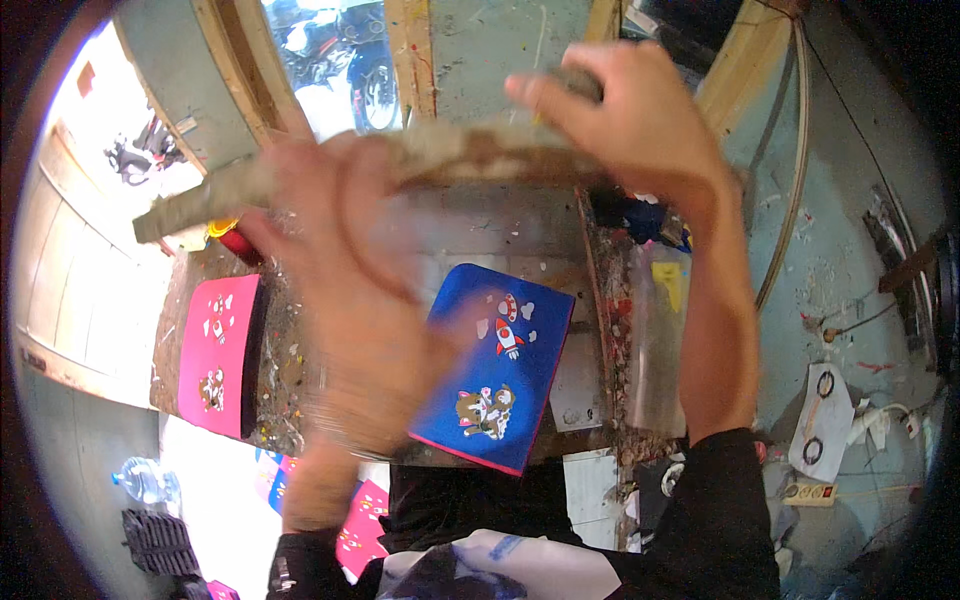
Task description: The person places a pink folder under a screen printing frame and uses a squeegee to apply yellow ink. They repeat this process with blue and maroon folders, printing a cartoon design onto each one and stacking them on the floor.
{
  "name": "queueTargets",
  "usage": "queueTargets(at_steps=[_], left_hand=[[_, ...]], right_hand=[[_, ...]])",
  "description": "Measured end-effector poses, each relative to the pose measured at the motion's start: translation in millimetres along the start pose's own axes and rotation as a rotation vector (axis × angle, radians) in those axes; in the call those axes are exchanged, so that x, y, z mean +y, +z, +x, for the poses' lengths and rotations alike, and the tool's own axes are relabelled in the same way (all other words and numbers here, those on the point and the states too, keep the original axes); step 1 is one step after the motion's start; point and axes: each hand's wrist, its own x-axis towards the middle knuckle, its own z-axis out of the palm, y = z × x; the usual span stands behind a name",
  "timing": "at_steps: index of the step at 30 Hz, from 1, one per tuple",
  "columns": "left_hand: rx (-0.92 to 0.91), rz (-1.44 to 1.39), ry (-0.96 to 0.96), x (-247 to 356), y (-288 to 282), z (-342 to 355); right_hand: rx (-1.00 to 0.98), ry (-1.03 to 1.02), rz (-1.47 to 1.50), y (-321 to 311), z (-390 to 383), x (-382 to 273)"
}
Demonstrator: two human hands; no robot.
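Observation:
My left hand [375, 365] is smeared by motion. It reaches up from below toward a long pale wooden bar [460, 155], stained brown, that looks like a frame's edge. Whether its fingers grip the bar cannot be told. Raised at the upper right, my right hand [635, 110] is closed around a dark, blunt piece [578, 84], just above the bar's right end. Below the bar lies a blue sheet [530, 380] with rounded corners, printed with a rocket, clouds and a cartoon animal. My left hand overlaps its left edge in view.
A similar pink printed sheet [215, 350] lies on the left of the paint-spattered table [280, 390]. Behind it stands a red container [235, 243]. More printed sheets [365, 525] are below the front edge. A wall [830, 260] with a hanging cable is at right.

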Motion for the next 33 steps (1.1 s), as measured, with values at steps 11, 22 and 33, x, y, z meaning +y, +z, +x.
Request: queueTargets(at_steps=[11, 22, 33], left_hand=[[-0.56, 0.319, -0.193, -57.4, 8.2, -147.2], [-0.622, 0.259, -0.253, -67.3, 25.1, -171.7], [-0.631, 0.21, -0.232, -75.4, 33.5, -179.9]], right_hand=[[-0.297, -0.145, 0.181, 93.2, -234.4, -65.0], [-0.823, 0.06, 0.385, 134.4, -187.5, -18.3], [-0.276, -0.019, 0.073, 221.5, -151.1, 30.0]])
